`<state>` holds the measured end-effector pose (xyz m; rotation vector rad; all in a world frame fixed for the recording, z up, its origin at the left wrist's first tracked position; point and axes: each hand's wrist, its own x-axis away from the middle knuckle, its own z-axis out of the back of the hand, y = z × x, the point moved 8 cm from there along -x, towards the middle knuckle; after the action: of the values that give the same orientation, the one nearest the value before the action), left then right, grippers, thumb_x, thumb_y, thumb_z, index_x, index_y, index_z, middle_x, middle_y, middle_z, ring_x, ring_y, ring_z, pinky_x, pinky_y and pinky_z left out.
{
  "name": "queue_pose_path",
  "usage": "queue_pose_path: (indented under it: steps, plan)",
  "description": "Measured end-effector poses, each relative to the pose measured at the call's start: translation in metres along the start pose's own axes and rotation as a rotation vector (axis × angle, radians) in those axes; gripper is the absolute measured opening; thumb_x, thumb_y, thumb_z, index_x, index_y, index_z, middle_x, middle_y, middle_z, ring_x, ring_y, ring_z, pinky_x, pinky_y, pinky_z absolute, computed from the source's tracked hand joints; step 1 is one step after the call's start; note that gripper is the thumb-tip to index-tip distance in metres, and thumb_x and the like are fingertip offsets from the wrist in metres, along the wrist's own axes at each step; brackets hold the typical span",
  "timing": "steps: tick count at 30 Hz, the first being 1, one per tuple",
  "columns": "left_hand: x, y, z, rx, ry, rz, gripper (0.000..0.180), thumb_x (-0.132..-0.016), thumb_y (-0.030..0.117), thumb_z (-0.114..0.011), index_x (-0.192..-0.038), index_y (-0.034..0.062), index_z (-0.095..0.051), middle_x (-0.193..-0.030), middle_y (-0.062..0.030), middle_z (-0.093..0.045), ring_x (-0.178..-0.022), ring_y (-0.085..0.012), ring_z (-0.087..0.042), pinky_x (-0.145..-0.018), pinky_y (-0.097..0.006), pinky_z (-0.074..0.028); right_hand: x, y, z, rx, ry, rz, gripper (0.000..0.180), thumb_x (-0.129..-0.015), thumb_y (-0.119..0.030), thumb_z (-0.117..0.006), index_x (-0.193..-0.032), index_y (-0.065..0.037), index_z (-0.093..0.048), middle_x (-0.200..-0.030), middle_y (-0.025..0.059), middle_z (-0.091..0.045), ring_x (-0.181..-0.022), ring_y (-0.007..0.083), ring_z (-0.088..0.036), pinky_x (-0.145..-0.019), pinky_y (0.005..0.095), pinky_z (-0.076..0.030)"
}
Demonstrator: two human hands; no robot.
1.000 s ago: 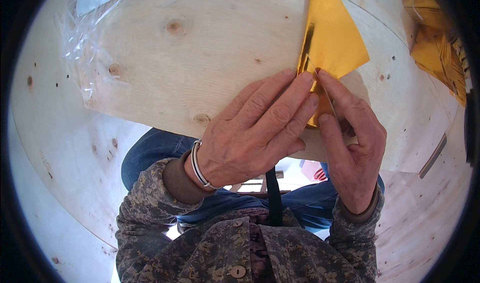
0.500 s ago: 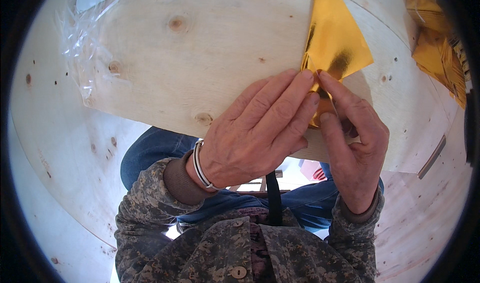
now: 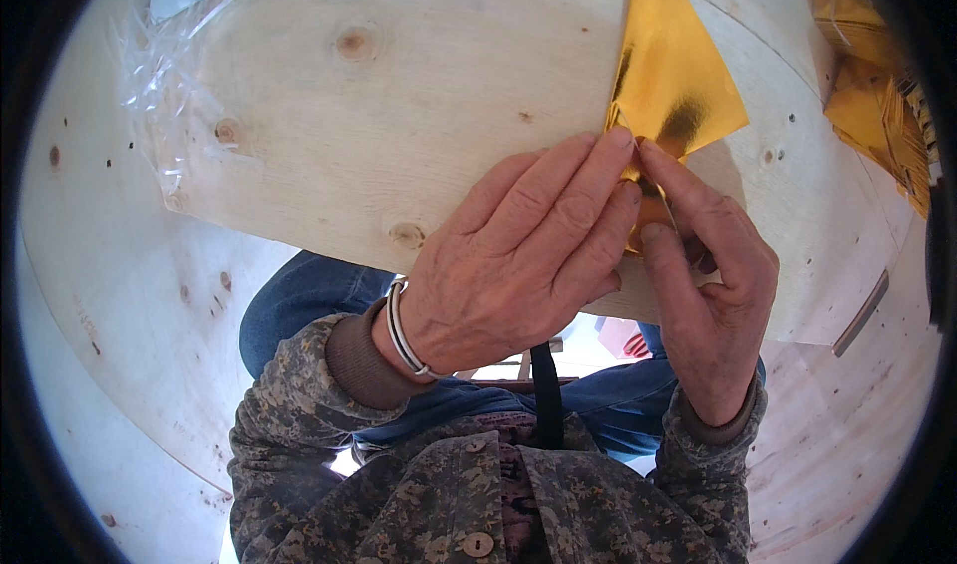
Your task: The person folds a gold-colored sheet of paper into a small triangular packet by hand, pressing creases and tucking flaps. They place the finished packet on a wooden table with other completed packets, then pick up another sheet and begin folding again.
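Head view, looking straight down: both hands meet over a sheet of gold foil paper (image 3: pixel 678 85) at the near edge of a pale plywood board (image 3: pixel 399 115) that rests across the person's lap.

The left hand (image 3: pixel 518 255) lies flat with its palm down, its fingers (image 3: pixel 573 180) stretched out side by side toward the upper right; their tips press on the lower corner of the foil. The grip of this hand is not clenched around anything: it pins the paper against the board.

The right hand (image 3: pixel 713 285) comes in from the lower right. Its forefinger and thumb close on the same lower corner of the foil, pinching a small folded part just beside the left fingertips. The fingertips of the two hands touch or nearly touch there.

Most of the foil sheet rises up and away from the hands, toward the top of the picture, shiny and creased along one fold. Its lower tip is hidden between the fingers.

A metal bracelet (image 3: pixel 399 330) circles the left wrist, above a camouflage-patterned sleeve. Clear plastic wrap (image 3: pixel 159 95) lies crumpled at the board's far left corner. More gold foil pieces (image 3: pixel 872 95) lie well apart at the right rim.
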<state>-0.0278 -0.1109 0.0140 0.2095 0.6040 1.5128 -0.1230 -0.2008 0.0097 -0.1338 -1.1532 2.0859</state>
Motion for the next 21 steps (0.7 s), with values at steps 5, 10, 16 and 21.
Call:
queue_pose_path:
  steps: [5,10,16,21]
  plan:
    - [0.0006,0.0007,-0.0001,-0.007,-0.016,0.009,0.056,-0.078,0.027,-0.075,-0.124,-0.0023,-0.062,-0.138,-0.0211,-0.054,-0.121,-0.0338,-0.057,-0.096,-0.042,-0.05,0.0006,0.0014,0.0002,0.006,-0.009,-0.012,0.04,-0.092,0.0,-0.061,-0.131,-0.006,-0.063,-0.115,0.0119,-0.07,-0.091,0.0136,-0.068,-0.076,0.0247,-0.053]
    - [0.0009,0.001,-0.0002,-0.003,-0.021,0.01,0.056,-0.078,0.027,-0.074,-0.124,-0.0026,-0.061,-0.139,-0.0216,-0.054,-0.121,-0.0345,-0.057,-0.097,-0.042,-0.05,0.0001,0.001,0.0005,0.028,0.002,0.023,0.04,-0.092,0.0,-0.061,-0.131,-0.007,-0.063,-0.114,0.0112,-0.07,-0.088,0.0129,-0.068,-0.075,0.0242,-0.053]
    - [0.0009,0.001,-0.0009,-0.007,-0.011,0.008,0.055,-0.08,0.028,-0.073,-0.124,-0.0023,-0.061,-0.138,-0.0217,-0.054,-0.121,-0.0344,-0.057,-0.096,-0.042,-0.05,-0.0001,0.0011,0.0,-0.009,0.01,-0.008,0.041,-0.091,0.0,-0.062,-0.132,-0.007,-0.063,-0.102,0.0075,-0.069,-0.08,0.0092,-0.063,-0.07,0.0217,-0.05]
    - [-0.0006,-0.0007,0.0015,-0.049,0.01,0.001,0.055,-0.082,0.032,-0.072,-0.125,-0.0007,-0.062,-0.136,-0.0181,-0.057,-0.12,-0.031,-0.058,-0.095,-0.04,-0.05,0.0001,0.0,0.0009,0.01,0.008,-0.029,0.042,-0.091,0.001,-0.061,-0.132,-0.007,-0.063,-0.09,0.0042,-0.065,-0.074,0.0066,-0.057,-0.066,0.0197,-0.046]
